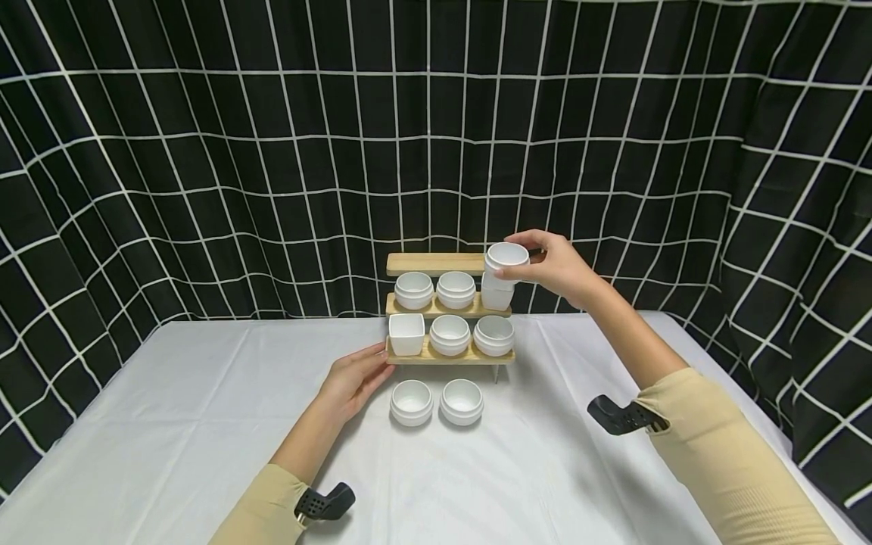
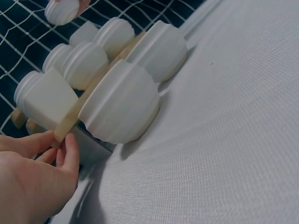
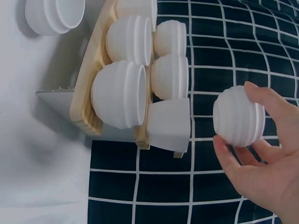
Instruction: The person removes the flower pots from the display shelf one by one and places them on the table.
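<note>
My right hand (image 1: pixel 562 269) holds a white round cup (image 1: pixel 506 257) by its sides, level with the top board of a three-tier wooden rack (image 1: pixel 431 264). In the right wrist view the cup (image 3: pixel 236 116) is in the air between thumb and fingers, apart from the rack. My left hand (image 1: pixel 350 382) pinches the left end of the rack's lowest board (image 2: pixel 65 129). That board carries a square cup (image 1: pixel 406 335) at left and two round cups (image 1: pixel 450 335). On the middle board are two round cups (image 1: pixel 414 291) and a square cup (image 1: pixel 496 297) at right, partly hidden by the held cup.
Two round white cups (image 1: pixel 412 403) stand side by side on the white tablecloth (image 1: pixel 531 462) in front of the rack. Behind the rack hangs a black curtain (image 1: pixel 327 166) with a white grid. A metal leg (image 1: pixel 496 373) shows under the lowest board.
</note>
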Available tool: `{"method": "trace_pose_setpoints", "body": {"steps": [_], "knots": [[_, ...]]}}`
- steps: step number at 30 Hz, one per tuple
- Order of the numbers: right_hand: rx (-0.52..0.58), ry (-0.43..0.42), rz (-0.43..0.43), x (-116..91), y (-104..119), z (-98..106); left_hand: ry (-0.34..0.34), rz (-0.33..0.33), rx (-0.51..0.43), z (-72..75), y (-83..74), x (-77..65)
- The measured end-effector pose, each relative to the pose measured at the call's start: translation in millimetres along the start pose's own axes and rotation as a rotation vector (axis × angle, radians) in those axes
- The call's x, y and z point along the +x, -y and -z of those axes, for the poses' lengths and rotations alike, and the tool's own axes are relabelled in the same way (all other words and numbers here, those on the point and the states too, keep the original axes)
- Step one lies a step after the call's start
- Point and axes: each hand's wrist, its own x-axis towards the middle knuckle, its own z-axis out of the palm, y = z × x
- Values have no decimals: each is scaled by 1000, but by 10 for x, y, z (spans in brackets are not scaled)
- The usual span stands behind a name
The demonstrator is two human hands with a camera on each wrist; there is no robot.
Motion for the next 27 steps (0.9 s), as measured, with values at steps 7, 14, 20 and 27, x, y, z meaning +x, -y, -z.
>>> {"method": "trace_pose_setpoints", "body": {"steps": [7, 14, 20, 27], "knots": [[-13, -3, 3, -44, -52, 4, 8, -5, -3, 0, -3, -13], [1, 1, 8, -79, -89, 8, 13, -10, 1, -1, -8, -24], [2, 3, 8, -123, -101, -7, 14, -8, 1, -4, -9, -25], [15, -4, 11, -177, -112, -2, 21, -15, 1, 1, -5, -20]]}}
